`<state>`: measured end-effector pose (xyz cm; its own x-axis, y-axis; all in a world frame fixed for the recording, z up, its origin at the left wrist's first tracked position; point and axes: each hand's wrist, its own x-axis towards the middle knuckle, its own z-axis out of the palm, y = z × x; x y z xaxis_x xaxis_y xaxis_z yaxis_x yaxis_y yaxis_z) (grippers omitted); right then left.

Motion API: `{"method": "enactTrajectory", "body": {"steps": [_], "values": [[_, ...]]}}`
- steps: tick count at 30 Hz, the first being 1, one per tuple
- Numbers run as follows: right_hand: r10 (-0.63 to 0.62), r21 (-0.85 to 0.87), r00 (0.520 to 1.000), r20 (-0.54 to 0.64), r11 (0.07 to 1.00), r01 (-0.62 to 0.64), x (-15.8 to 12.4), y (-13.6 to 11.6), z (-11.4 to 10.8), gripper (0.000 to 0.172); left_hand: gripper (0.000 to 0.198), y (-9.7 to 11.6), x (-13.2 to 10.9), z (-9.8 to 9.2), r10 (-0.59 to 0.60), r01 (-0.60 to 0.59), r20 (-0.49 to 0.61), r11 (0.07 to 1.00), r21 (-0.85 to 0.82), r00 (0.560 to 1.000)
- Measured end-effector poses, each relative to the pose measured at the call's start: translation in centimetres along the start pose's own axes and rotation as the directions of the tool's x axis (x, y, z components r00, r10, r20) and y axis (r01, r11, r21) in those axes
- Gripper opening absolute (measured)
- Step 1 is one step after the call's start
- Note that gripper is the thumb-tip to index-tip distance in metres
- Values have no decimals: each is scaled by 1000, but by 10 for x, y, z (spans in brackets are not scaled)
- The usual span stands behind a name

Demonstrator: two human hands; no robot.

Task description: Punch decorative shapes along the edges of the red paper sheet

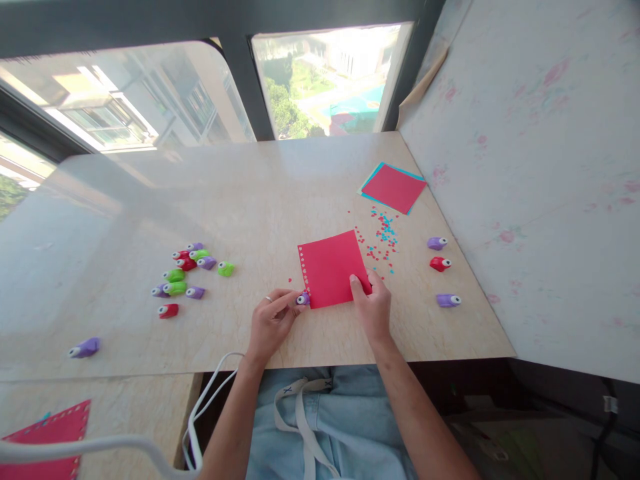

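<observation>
A red paper square point(332, 270) lies in front of me, with a row of small punched holes along its left edge. My left hand point(275, 321) is closed around a small purple craft punch point(303, 299), which sits at the paper's lower left corner. The lower right side of the sheet is pinched by my right hand point(373, 303), thumb on top and fingers beneath. Tiny red and blue punched bits point(384, 233) are scattered just beyond the paper's right edge.
Several purple, red and green punches point(186, 264) cluster at the left. Three more punches, including a red one point(440, 264), stand along the right. Stacked coloured paper point(394, 189) lies near the wall. A white cable point(210, 387) hangs at the front edge; another punched red sheet point(55, 433) lies lower left.
</observation>
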<state>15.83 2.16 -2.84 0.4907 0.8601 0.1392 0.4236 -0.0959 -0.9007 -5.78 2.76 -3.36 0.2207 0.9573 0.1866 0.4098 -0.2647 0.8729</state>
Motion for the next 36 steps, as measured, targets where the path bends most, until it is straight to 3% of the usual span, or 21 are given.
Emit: {"method": "enactTrajectory", "body": {"steps": [17,36], "values": [[-5,-26,1000,9,1000,6,-1,-1,0,22,18,2,1,0,25,-24,-39,1000,15,999],[-7,-35,1000,6,999,8,0,1,4,23,21,-1,1,1,33,-34,27,998,49,999]]}}
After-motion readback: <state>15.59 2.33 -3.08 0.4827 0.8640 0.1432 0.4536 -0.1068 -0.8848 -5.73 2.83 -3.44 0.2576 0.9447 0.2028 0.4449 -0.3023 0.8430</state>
